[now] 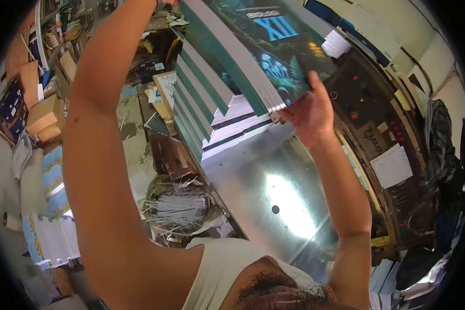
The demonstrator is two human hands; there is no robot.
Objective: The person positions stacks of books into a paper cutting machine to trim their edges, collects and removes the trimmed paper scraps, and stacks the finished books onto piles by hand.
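A thick stack of dark green books (pixel 274 46) with "XII" on the top cover is raised at the top of the view. My right hand (pixel 315 111) grips its near right corner, thumb on the cover and fingers underneath. At the far left corner of the stack, only a small part of my left hand (pixel 168 2) shows at the upper edge; its fingers are mostly out of view. Below and left of the raised books, more books in staggered piles (pixel 196 98) rest on the shiny metal table (pixel 253 191).
A dark control panel (pixel 372 108) with red and green lights runs along the right, with a white paper (pixel 391 166) on it. Paper strips (pixel 178 211) fill a container left of the table. Cardboard boxes (pixel 44 116) and blue-covered stacks (pixel 51 175) stand at the far left.
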